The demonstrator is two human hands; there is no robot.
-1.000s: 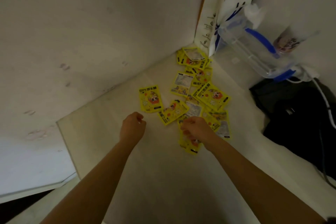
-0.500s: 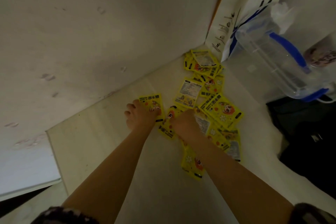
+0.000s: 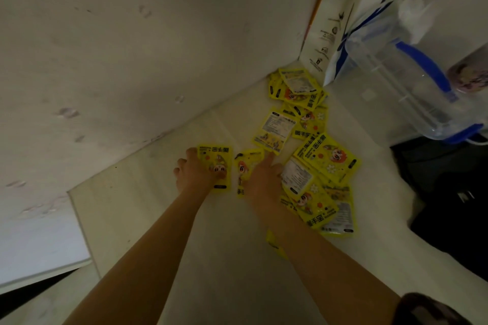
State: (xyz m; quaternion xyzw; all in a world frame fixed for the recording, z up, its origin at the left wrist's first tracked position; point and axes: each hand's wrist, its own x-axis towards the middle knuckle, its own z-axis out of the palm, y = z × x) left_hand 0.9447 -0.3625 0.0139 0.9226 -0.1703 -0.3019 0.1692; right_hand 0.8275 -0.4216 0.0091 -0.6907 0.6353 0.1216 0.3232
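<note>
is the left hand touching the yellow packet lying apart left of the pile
Touching. The head view shows the left hand lying over the left edge of the yellow packet, thumb on its face, with no gap.

The pale tabletop [image 3: 118, 206] carries a white paper bag [image 3: 340, 34], standing in the wall corner. From the foot of this bag a loose heap of yellow packets [image 3: 324, 161] spreads forward, and a single yellow packet [image 3: 214, 155] lies apart, further forward and left. Just right of the bag stands a clear plastic jug [image 3: 390, 92], with a black bag [image 3: 449, 206] beyond it.
</note>
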